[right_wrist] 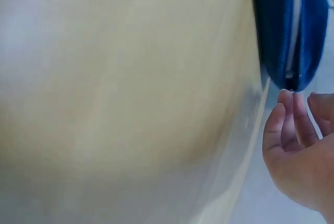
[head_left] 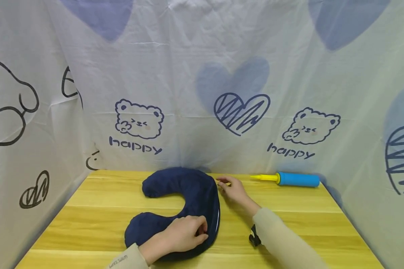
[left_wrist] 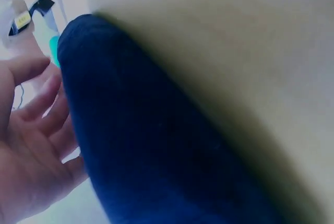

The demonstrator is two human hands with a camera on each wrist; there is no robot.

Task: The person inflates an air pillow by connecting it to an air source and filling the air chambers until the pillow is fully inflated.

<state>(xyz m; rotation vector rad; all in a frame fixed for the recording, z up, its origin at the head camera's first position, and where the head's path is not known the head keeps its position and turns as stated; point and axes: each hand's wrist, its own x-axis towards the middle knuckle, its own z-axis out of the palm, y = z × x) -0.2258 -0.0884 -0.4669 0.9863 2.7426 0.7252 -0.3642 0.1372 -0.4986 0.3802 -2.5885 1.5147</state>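
A navy blue U-shaped neck pillow (head_left: 195, 194) lies flat on the table, its opening to the left. A pale zipper line (right_wrist: 296, 25) runs along its outer curve. My left hand (head_left: 186, 233) is over the pillow's near part, fingers loosely bent, with nothing between thumb and fingers. In the left wrist view that hand (left_wrist: 36, 151) shows relaxed fingers beside the dark fabric. My right hand (head_left: 233, 190) is at the pillow's far right edge. Its fingertips (right_wrist: 286, 96) are right at the zipper's end, with the thumb apart from them.
A blue hand pump (head_left: 297, 179) with a yellow nozzle (head_left: 264, 177) lies at the table's back right. The wood-grain table (head_left: 97, 209) meets a white printed cloth (head_left: 185, 93) behind and at both sides. A black strap (head_left: 254, 237) is on the right wrist.
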